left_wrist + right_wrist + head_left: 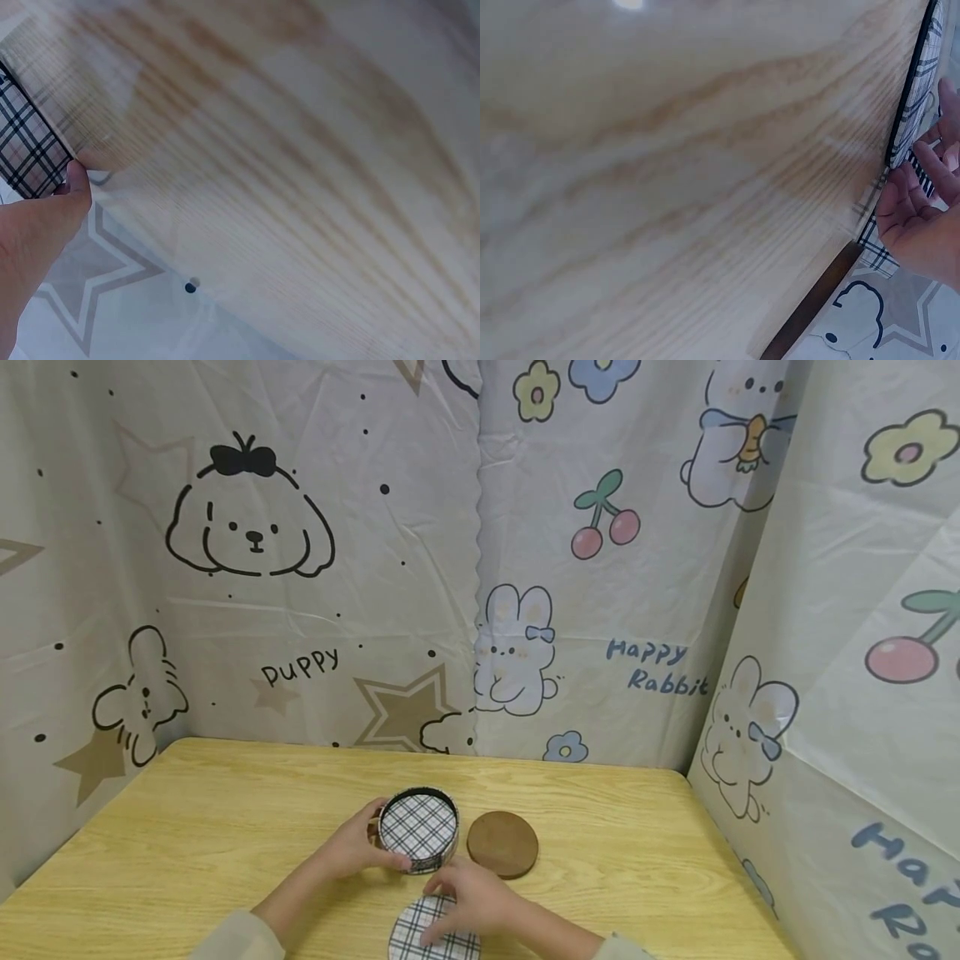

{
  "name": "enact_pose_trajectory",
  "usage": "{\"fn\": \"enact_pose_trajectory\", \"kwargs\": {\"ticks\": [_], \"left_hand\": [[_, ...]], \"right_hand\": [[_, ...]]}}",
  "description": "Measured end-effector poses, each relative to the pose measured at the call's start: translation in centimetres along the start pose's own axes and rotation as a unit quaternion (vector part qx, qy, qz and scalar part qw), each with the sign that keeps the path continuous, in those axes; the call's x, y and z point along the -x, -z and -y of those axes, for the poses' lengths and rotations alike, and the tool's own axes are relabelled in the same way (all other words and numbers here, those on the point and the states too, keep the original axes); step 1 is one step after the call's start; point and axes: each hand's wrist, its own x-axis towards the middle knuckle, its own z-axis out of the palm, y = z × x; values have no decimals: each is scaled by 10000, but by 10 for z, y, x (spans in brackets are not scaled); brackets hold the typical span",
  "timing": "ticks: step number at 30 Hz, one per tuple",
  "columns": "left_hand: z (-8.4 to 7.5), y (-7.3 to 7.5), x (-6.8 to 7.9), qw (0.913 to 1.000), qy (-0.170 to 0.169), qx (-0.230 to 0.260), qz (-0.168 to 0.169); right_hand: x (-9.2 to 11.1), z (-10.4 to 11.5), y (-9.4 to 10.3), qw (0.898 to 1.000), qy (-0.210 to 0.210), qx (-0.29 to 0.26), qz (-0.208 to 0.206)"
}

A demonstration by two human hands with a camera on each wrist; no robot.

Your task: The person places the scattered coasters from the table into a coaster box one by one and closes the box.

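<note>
My left hand (362,843) grips a round box (420,864) covered in black-and-white plaid, its thumb at the front and its fingers around the left side. The box faces up with its top uncovered, and a plaid face shows inside its dark rim. In the left wrist view the left thumb lies against the box's plaid wall (30,146). My right hand (476,897) is over a flat plaid disc (408,935) near the front, thumb over its face and bent fingers at its far edge. The right wrist view shows the fingertips at the disc's dark-edged rim (911,90).
A brown round disc (502,843) lies flat on the wood-grain table (622,877), just right of the box. Printed cloth (405,568) with puppies, rabbits and stars hangs behind the table and along both sides.
</note>
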Motion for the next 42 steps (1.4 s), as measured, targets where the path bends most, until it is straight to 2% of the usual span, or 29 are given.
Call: {"fn": "enact_pose_trajectory", "kwargs": {"ticks": [6,12,16,20,26,33,40,42], "left_hand": [[0,-1,0,10000,-26,8,18],[1,-1,-2,10000,59,-8,-19],[1,-1,-1,10000,-7,25,29],[0,-1,0,10000,-10,65,32],[-3,0,0,10000,42,59,-15],[-4,1,2,9999,-108,108,37],[-3,0,1,10000,-10,94,0],[-3,0,1,10000,29,95,10]], "right_hand": [[-1,1,-1,9995,-214,56,236],[-2,0,1,9986,-331,-242,338],[-1,-2,1,9979,-375,-439,299],[2,-3,4,9940,-618,-855,279],[10,-5,12,9812,-945,-1631,411],[17,-12,13,9632,-1120,-2389,506],[24,-21,16,9364,-799,-3302,874],[26,-24,17,9321,-662,-3430,955]]}}
